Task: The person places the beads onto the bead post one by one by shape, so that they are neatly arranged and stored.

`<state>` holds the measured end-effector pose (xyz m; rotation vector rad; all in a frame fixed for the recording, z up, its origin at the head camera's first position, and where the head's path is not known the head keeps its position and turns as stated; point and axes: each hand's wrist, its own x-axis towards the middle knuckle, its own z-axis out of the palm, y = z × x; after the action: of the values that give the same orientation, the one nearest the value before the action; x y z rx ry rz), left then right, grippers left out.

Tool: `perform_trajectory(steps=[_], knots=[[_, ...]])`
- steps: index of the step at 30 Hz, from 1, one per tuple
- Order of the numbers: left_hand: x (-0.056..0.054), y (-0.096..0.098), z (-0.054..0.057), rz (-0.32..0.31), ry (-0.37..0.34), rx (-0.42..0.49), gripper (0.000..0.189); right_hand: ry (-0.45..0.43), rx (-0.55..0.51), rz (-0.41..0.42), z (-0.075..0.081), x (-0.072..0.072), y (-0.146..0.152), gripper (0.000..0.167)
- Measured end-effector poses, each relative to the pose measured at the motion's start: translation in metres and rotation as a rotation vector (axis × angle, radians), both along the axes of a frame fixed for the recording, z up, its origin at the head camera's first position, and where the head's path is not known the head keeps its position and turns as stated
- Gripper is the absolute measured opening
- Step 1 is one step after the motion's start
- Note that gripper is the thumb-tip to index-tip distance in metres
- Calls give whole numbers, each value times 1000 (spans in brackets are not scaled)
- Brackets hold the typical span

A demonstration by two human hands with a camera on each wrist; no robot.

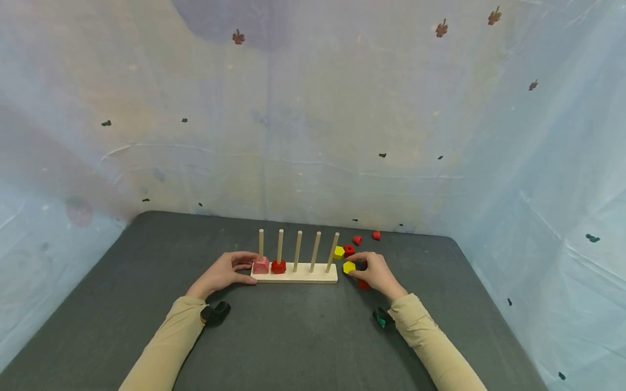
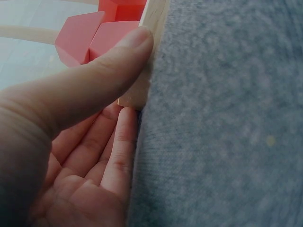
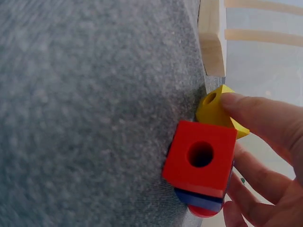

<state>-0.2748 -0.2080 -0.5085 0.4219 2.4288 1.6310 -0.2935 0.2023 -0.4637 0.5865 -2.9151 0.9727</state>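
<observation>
A pale wooden base (image 1: 298, 278) with upright pegs lies across the table. A pink block (image 1: 261, 266) sits on its leftmost peg and a red block (image 1: 279, 267) on the one beside it. My left hand (image 1: 230, 271) grips the base's left end, thumb along the front edge (image 2: 150, 38) and fingers at the end. Right of the base, my right hand (image 1: 374, 271) pinches a yellow hexagonal block (image 3: 214, 112) between thumb and fingers. Its holed face shows in the right wrist view. Close beside it is a red square block (image 3: 218, 163) with a round hole.
Behind the right hand lie another yellow hexagonal block (image 1: 339, 252), a red holed block (image 1: 349, 250) and two small red pieces (image 1: 357, 239). A blue piece (image 3: 201, 199) shows under the red square block. A patterned sheet (image 1: 313, 136) hangs behind the dark table (image 1: 293, 336).
</observation>
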Motion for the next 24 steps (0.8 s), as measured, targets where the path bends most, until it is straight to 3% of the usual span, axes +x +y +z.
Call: perform_trajectory(steps=[9,17,24], knots=[[3,2,3,2,5,-5,71,4,-29,39,-2,0,1,30],[18,9,29,-6,13,-1,67,-23,-26,56,-4,-2,2,30],[-1,1,-4,7,22,-3,74,-9,-60,40,0,-2,3,27]])
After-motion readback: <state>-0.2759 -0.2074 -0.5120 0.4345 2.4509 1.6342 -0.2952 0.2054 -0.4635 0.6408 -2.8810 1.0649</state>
